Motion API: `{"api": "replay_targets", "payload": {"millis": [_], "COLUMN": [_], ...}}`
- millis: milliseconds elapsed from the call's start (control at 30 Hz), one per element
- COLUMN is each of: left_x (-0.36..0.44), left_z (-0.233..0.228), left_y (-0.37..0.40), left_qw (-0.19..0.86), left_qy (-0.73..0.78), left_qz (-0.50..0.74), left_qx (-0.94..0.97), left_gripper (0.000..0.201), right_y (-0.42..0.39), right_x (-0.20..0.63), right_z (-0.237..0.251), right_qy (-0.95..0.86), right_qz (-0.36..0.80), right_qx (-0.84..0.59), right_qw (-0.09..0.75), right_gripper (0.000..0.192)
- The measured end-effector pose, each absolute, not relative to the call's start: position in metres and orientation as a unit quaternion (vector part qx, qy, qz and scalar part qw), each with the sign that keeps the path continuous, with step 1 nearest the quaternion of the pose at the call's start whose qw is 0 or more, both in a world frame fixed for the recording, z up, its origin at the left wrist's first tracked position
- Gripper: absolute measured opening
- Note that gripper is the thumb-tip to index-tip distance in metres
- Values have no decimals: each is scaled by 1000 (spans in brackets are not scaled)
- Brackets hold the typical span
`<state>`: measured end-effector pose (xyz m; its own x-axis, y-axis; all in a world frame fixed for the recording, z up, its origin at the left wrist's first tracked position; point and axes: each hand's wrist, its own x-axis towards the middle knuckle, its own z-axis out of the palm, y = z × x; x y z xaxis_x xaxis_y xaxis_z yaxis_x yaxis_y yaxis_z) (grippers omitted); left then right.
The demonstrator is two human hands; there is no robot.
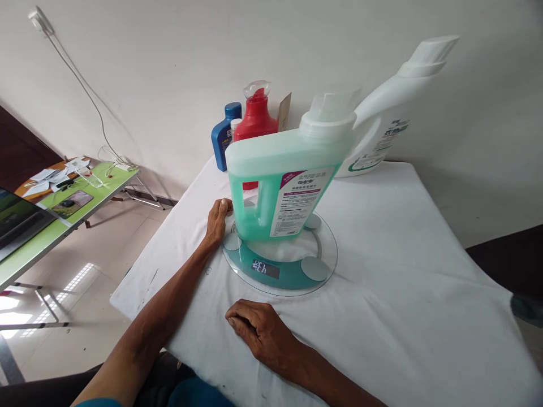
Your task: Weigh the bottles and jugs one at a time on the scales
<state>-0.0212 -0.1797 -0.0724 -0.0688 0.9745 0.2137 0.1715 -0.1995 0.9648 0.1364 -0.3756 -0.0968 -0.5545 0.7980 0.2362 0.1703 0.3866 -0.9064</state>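
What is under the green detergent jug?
The green jug stands on a round glass scale, whose display shows in front. The scale's centre is covered by the jug.

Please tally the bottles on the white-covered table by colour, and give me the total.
Green jug standing on the scale: 1
White jug: 1
Red bottle: 1
Blue bottle: 1
Small white bottle, mostly hidden: 1
Total: 5

I see a translucent green plastic jug with a white cap (280, 181) on a round teal glass scale (288, 271), over a white tablecloth (403, 271).
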Motion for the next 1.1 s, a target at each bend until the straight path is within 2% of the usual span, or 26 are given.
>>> {"api": "replay_targets", "payload": {"millis": [267,1100], "left_x": [-20,-21], "left_z": [-65,-64], "left_y": [-184,-184], "left_qw": [381,346], "left_qy": [501,509], "left_qz": [518,494], "left_qx": [579,615], "left_gripper": [58,53], "right_y": [-376,-377], "right_x": [137,137], "right_z": [-96,-94], "right_qy": [-762,-756], "right_qz": [447,451], "right_qx": [-323,-308], "right_qw": [341,360], "right_gripper": [27,20]}}
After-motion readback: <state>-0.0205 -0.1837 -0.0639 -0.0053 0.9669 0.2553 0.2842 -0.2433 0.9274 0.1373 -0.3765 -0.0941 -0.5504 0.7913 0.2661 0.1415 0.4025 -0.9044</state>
